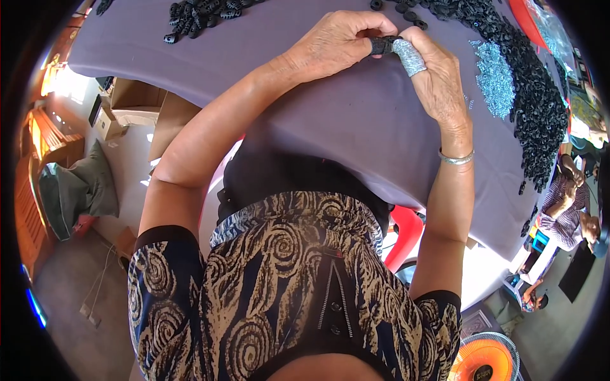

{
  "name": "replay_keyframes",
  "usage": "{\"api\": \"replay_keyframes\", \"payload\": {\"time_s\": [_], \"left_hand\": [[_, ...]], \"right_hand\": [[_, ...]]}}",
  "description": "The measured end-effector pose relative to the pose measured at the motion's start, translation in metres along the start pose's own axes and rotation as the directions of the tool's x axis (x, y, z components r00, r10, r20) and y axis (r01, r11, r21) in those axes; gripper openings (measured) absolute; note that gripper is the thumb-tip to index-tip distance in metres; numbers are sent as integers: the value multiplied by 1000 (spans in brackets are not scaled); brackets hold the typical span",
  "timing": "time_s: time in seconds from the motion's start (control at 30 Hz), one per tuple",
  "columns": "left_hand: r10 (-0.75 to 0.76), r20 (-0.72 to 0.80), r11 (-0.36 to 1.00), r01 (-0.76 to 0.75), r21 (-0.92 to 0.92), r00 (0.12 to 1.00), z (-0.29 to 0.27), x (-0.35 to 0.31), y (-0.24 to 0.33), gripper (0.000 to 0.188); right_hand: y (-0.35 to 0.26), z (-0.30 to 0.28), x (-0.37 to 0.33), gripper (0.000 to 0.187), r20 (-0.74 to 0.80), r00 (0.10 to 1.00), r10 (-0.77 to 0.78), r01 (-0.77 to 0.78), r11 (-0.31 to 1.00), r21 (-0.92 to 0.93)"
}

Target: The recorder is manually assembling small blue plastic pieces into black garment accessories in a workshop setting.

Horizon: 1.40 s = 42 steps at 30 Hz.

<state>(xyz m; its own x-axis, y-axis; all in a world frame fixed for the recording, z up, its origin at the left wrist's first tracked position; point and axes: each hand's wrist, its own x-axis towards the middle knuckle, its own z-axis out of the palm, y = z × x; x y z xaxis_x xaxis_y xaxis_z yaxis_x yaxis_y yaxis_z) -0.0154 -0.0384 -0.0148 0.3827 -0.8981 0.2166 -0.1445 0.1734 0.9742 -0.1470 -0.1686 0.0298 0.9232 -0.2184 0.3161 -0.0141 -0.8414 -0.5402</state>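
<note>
Over the far part of the cloth-covered table, my two hands meet at a small black ribbed plastic piece (381,46). My left hand (333,47) pinches it between thumb and finger. My right hand (438,79) closes on its other end, with a pale grey-blue wrap (410,57) around one digit. Whether the right fingers also hold something smaller is hidden. To the right of that hand lies a heap of tiny light-blue clear pieces (495,79). Beyond it, a long heap of small black parts (540,114) follows the table's right side.
A group of assembled-looking black ribbed pieces (197,16) lies at the far left of the purple-grey tablecloth (356,127). Cardboard boxes (136,101) and a green cushion (82,190) are off to the left. An orange fan (483,362) stands low right; another person (565,206) sits beyond the table.
</note>
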Motion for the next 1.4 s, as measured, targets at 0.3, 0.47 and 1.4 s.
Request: {"api": "replay_keyframes", "payload": {"time_s": [0.3,0.47,1.4], "left_hand": [[75,-10,982,-72,177,997,0,-1,-6,28],[-49,-31,992,52,113,998,-2,-6,10,33],[23,-43,979,-14,203,999,3,-8,2,40]], "right_hand": [[3,7,-1,10,-79,990,-116,116,993,-1],[1,9,-3,8,-70,996,-57,59,998,30],[1,14,-1,13,2,993,-121,121,993,-5]]}}
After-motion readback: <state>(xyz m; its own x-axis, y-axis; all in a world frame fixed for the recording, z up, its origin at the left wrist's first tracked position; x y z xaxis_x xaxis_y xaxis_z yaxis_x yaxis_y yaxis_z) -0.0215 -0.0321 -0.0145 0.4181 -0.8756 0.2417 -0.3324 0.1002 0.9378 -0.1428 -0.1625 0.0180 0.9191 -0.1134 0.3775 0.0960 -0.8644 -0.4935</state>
